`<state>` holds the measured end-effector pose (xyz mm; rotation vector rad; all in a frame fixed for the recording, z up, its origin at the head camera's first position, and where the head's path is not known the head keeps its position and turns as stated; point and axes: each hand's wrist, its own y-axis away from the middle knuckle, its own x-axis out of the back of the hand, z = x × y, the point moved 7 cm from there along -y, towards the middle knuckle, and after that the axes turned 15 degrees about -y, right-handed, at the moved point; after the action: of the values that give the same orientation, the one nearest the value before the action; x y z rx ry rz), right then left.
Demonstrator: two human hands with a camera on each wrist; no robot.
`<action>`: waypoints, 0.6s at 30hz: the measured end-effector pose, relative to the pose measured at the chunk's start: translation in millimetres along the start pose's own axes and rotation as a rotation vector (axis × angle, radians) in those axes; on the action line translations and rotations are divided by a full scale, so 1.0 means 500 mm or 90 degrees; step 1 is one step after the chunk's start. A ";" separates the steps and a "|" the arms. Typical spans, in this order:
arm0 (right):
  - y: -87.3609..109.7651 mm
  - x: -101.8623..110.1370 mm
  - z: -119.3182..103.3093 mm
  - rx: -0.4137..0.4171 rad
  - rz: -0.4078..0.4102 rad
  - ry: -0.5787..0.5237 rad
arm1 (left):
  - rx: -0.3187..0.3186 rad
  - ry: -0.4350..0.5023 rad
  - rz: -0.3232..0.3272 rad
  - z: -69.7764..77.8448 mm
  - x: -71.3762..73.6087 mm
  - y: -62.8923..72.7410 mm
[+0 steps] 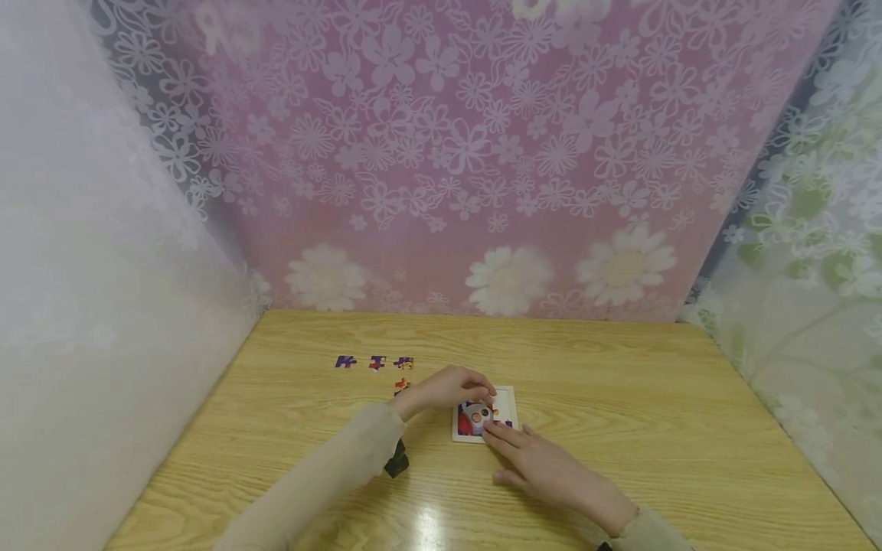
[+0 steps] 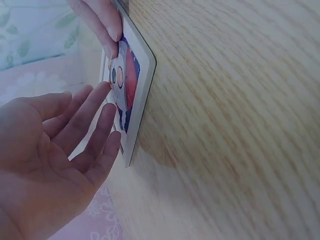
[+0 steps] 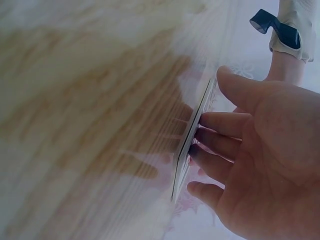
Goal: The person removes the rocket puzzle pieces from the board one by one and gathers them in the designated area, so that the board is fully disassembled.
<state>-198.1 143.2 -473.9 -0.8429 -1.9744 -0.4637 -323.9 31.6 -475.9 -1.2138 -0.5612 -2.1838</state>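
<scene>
A small jigsaw puzzle in a white frame tray (image 1: 510,394) lies on the table, partly filled with red, purple and grey pieces. A white area of the tray shows at its upper right. My left hand (image 1: 455,386) reaches over the tray's far left side, fingers loosely bent and partly hiding it. In the left wrist view, its fingertips touch or nearly touch the puzzle picture (image 2: 131,75). My right hand (image 1: 551,467) rests straight fingertips on the puzzle's near right part. From the right wrist, the tray's edge (image 3: 180,155) shows beside those fingers.
Three loose jigsaw pieces lie in a row left of the tray: a purple one (image 1: 345,361), a red and purple one (image 1: 377,363) and another (image 1: 405,363). An orange-red piece (image 1: 402,384) lies below, partly behind my left wrist. Floral curtains (image 1: 441,153) enclose the wooden table (image 1: 620,383).
</scene>
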 end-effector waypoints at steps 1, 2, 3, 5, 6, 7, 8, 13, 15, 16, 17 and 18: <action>0.000 0.000 0.000 0.001 -0.001 0.001 | -0.001 0.003 0.000 0.001 0.000 0.000; 0.000 0.000 0.000 0.001 -0.001 0.001 | -0.003 0.006 0.002 0.003 0.000 0.001; 0.000 0.000 0.000 0.002 -0.002 0.001 | -0.005 0.007 0.004 0.004 0.001 0.001; 0.000 0.000 -0.001 0.005 -0.003 -0.001 | -0.007 0.020 0.006 0.005 0.002 0.002; 0.000 0.000 -0.002 0.006 -0.004 -0.003 | -0.008 0.023 0.010 0.005 0.002 0.002; 0.000 0.001 -0.002 0.006 -0.004 -0.004 | -0.010 0.025 0.013 0.004 0.003 0.002; 0.000 0.001 -0.002 0.006 -0.005 -0.006 | -0.013 0.026 0.015 0.004 0.003 0.002; 0.000 0.003 -0.002 0.003 -0.004 -0.005 | -0.025 0.028 0.015 0.005 0.005 0.002; 0.000 0.004 -0.003 0.004 -0.002 -0.003 | -0.026 0.036 0.012 0.007 0.006 0.003; 0.000 0.003 -0.003 0.005 -0.002 -0.001 | -0.026 0.036 0.010 0.007 0.006 0.003; 0.000 0.003 -0.004 0.006 -0.001 0.000 | -0.024 0.035 0.009 0.006 0.005 0.003; 0.000 0.003 -0.004 0.006 -0.001 0.001 | -0.023 0.031 0.008 0.005 0.005 0.004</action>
<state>-197.4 142.4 -471.5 -0.8347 -1.9751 -0.4558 -322.0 31.0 -472.2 -1.1762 -0.4937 -2.2155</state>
